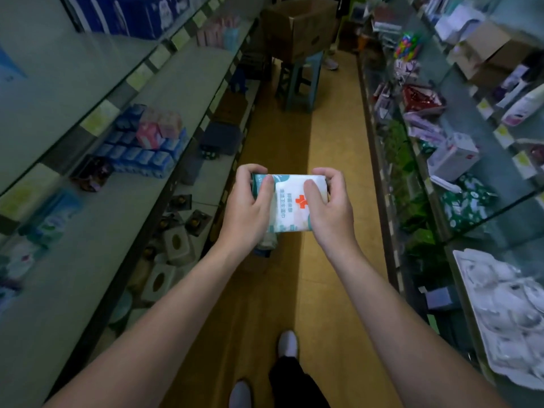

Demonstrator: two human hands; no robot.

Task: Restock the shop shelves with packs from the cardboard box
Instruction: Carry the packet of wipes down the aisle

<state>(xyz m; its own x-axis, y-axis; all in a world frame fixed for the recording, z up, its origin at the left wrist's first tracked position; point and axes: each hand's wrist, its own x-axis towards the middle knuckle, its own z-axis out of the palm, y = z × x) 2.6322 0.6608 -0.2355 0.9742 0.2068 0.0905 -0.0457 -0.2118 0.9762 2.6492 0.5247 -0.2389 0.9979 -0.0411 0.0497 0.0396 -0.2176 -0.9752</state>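
hands meet on one thing: a soft white-and-teal plastic pack (291, 203) printed with an orange-red cross, held level out in front above the yellow aisle floor (332, 148). the left hand (250, 207) wraps the teal end, thumb on top and fingers curled over the far edge. the right hand (331, 206) grasps the white end the same way. neither hand is released. the pack hangs in the air between the two runs of shelving and touches no shelf. the brown cardboard box (300, 28) stands well apart at the far end of the aisle, on a blue-green stool (303, 81).

on the left run pale grey shelves (88, 240), one carrying a stack of small blue packs (144, 156) with pink ones on top. on the right are glass shelves (471, 207) crowded with mixed goods.

the likeliest slip, i judge, comes at the handover to one hand. the wrapper looks slick and the contents soft, so a grip on one end alone could let the pack sag and slide out. pushing it in hard beside the blue stack could knock that stack over, since its top layer sits loose. a knock against the glass side would disturb the goods near its edge. which shelf this pack belongs on i cannot tell, so misplacing it is a risk too.
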